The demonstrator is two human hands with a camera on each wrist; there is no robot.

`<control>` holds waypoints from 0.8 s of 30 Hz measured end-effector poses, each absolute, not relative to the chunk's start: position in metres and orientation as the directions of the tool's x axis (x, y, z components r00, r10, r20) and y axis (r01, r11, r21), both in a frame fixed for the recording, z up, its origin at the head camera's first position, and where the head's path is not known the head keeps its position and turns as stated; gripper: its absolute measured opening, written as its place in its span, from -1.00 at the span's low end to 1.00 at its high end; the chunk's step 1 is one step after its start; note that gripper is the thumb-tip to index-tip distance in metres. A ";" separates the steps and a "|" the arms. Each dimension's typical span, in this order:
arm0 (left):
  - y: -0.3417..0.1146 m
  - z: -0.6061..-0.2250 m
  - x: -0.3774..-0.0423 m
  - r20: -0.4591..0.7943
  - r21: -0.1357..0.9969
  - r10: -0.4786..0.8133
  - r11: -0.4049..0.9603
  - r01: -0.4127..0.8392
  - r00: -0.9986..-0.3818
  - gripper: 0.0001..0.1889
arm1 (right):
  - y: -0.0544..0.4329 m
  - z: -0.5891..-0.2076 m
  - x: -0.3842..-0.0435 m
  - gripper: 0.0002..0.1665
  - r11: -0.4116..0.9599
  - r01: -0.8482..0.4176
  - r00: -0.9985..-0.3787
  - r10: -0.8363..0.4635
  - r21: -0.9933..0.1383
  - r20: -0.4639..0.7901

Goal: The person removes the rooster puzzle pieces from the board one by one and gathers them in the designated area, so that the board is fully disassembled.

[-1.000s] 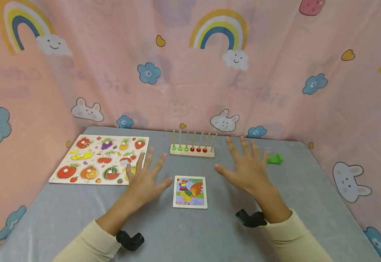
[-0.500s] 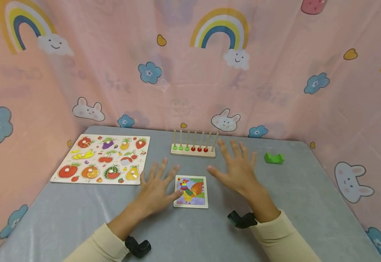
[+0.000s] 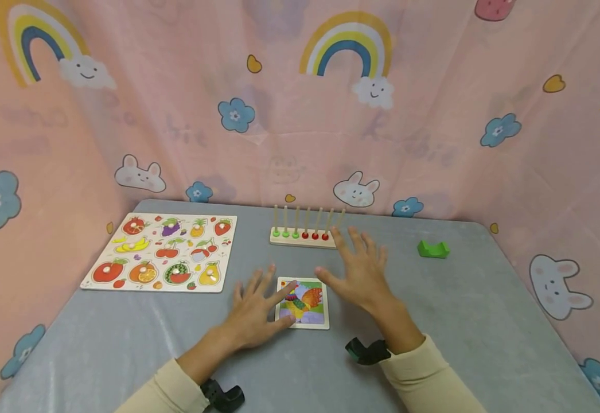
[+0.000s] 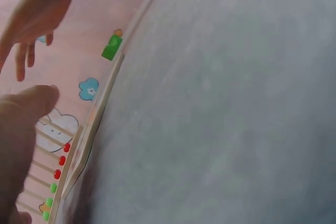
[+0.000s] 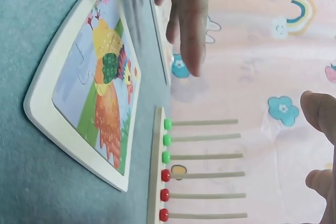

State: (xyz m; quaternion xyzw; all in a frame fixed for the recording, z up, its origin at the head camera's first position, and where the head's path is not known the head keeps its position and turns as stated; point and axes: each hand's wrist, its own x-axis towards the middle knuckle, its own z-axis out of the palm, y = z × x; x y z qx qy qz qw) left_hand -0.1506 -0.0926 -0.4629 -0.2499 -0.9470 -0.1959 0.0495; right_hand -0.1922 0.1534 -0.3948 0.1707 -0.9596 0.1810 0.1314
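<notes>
A small rooster jigsaw puzzle (image 3: 307, 307) in a pale wooden frame lies flat on the grey table. My left hand (image 3: 253, 315) is spread above its left side, with thumb and index finger covering part of the picture. Fingers also spread, my right hand (image 3: 359, 272) hovers beyond the puzzle's upper right corner. Neither hand holds anything. In the right wrist view the puzzle (image 5: 107, 66) shows its pieces set within the frame, and the left hand (image 5: 191, 19) hangs over it, apart from the surface.
Behind the puzzle stands a wooden peg counter (image 3: 305, 241) with green and red beads. A fruit peg board (image 3: 158, 252) lies at the left. On the right sits a small green curved block (image 3: 433, 249). A patterned pink curtain (image 3: 289, 143) surrounds the grey table (image 3: 486, 332).
Both hands have moved inward: the left went right and slightly nearer, coming over the puzzle's left side, while the right shifted left. The puzzle stays in place.
</notes>
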 end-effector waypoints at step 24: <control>-0.094 -0.482 -0.150 0.162 0.311 0.532 0.772 0.555 -0.831 -0.56 | 0.125 -0.422 -0.202 0.01 0.771 -0.501 -0.857 -0.380 -0.394 0.347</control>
